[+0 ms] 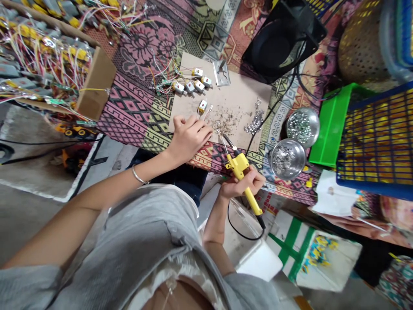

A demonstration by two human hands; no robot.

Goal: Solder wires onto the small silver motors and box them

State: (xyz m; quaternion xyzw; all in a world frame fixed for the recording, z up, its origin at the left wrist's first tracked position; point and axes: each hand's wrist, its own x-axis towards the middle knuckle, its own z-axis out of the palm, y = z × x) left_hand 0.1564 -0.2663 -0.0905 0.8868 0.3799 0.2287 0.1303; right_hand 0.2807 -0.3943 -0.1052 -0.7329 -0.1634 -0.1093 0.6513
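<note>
My right hand [241, 185] is wrapped round a yellow soldering iron [238, 165] with a black cord at its lower end. The iron's tip points up and left at the work board [238, 92], near a small shiny part [218, 127]. My left hand [192, 135] is closed over the board's front edge, fingertips beside that part; what they pinch is hidden. Just beyond it lies a small motor [202, 106] with thin wires running toward my fingers. Several more wired motors [189, 87] lie further back, next to a small metal stand [221, 73].
Loose metal bits [256, 119] lie on the board's right side, and dark crumbs around its middle. Two metal bowls [288, 159] of small parts, a green tray [329, 129] and a blue basket [376, 137] stand right. A black fan [280, 41] is behind; a cardboard box [97, 82] of wired motors is left.
</note>
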